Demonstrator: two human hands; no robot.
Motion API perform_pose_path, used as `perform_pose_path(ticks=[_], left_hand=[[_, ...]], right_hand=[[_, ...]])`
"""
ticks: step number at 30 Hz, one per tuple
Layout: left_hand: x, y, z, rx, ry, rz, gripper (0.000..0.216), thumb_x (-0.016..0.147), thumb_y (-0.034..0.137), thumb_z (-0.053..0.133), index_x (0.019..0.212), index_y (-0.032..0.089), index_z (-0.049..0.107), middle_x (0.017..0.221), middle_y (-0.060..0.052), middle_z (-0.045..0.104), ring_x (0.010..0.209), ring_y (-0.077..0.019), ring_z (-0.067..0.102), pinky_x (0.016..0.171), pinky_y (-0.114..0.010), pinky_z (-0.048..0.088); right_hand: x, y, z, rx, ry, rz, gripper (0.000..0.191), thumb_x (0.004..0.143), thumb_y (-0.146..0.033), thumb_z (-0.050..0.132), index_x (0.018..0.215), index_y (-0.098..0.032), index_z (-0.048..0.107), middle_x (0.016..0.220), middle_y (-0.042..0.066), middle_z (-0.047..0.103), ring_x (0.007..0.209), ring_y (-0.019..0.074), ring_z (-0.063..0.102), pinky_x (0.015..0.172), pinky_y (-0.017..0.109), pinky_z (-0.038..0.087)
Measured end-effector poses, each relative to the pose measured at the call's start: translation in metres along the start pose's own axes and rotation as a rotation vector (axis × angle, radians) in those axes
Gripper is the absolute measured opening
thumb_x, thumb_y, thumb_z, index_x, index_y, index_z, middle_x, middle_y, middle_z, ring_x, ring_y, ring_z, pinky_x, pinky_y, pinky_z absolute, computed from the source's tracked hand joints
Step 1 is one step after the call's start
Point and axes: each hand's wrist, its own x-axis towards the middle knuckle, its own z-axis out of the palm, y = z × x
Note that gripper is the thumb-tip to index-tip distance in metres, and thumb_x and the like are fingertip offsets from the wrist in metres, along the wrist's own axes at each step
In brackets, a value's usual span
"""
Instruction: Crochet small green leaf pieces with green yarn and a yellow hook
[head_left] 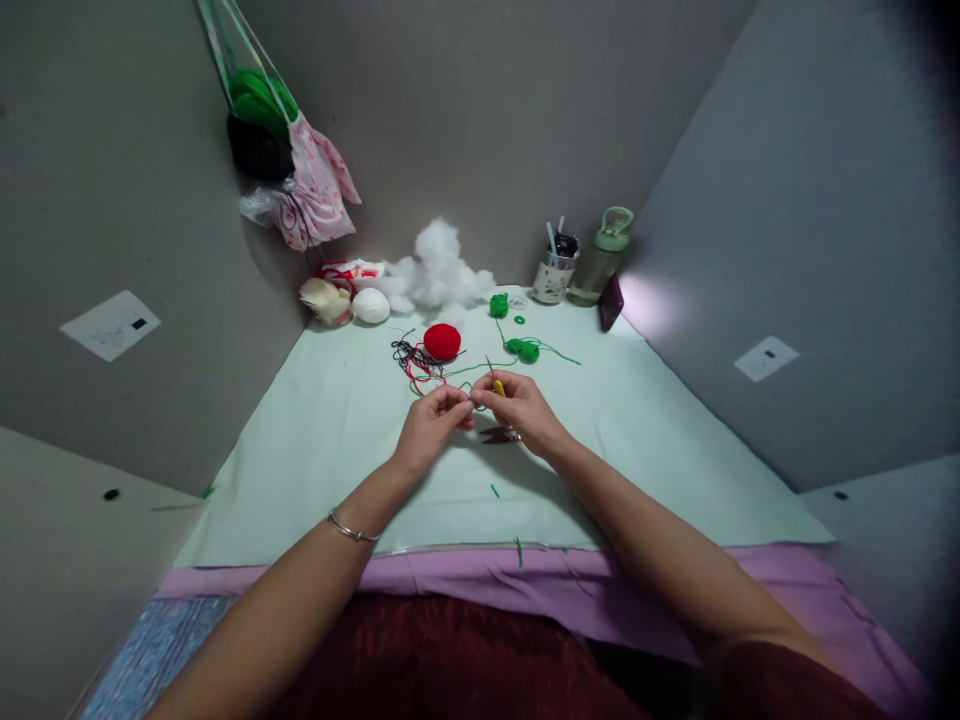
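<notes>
On the mat (675, 450), the left hand (433, 420) and right hand (526, 410) pinch green yarn (480, 368). Far off, a red ball (442, 341) and green bits (523, 348) look done.

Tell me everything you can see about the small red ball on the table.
The red ball is small, round and a little flattened, plain bright red; it looks soft, like yarn, but its texture is too small to tell. It lies on the pale green cloth, beyond the left hand and right hand, and neither touches it. A tangle of black and red threads lies against its left side. Behind it sits white stuffing.
</notes>
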Motion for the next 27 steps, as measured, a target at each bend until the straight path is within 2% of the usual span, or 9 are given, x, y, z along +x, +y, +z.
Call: perform_pose_path(ticks=[8, 15, 20, 27], left_hand=[[0.0003, 0.0022, -0.0012, -0.052, -0.010, -0.038, 0.031, 0.074, 0.042, 0.085, 0.088, 0.017, 0.073, 0.074, 0.000, 0.069, 0.066, -0.0151, 0.068, 0.071, -0.030, 0.057], [0.0002, 0.0009, 0.0006, -0.078, -0.016, -0.071, 0.034, 0.074, 0.047, 0.086, 0.086, 0.017, 0.075, 0.076, 0.000, 0.069, 0.068, -0.0145, 0.066, 0.073, -0.031, 0.058], [0.0005, -0.0012, 0.0016, -0.082, -0.013, -0.095, 0.034, 0.070, 0.044, 0.089, 0.083, 0.017, 0.073, 0.075, 0.000, 0.068, 0.066, -0.0139, 0.065, 0.072, -0.031, 0.056], [-0.0012, 0.0031, 0.0036, -0.108, -0.056, -0.133, 0.031, 0.068, 0.041, 0.089, 0.077, 0.017, 0.070, 0.073, 0.001, 0.065, 0.065, -0.0129, 0.064, 0.071, -0.028, 0.053]], right_hand=[[0.0013, 0.0010, -0.0006, 0.003, 0.029, 0.008, 0.036, 0.069, -0.051, 0.085, 0.075, -0.020, 0.067, 0.056, -0.008, 0.046, 0.048, 0.0072, 0.031, 0.046, 0.026, 0.020], [0.0010, 0.0050, 0.0020, 0.007, 0.046, -0.003, 0.039, 0.069, -0.053, 0.086, 0.074, -0.020, 0.067, 0.057, -0.008, 0.048, 0.049, 0.0074, 0.032, 0.046, 0.026, 0.021], [0.0000, 0.0054, 0.0044, 0.019, 0.046, 0.004, 0.038, 0.069, -0.053, 0.086, 0.075, -0.020, 0.068, 0.058, -0.007, 0.050, 0.050, 0.0076, 0.032, 0.046, 0.026, 0.022], [0.0002, 0.0056, 0.0057, 0.055, 0.070, 0.018, 0.036, 0.069, -0.050, 0.086, 0.076, -0.020, 0.067, 0.056, -0.009, 0.045, 0.047, 0.0067, 0.030, 0.045, 0.026, 0.020]])
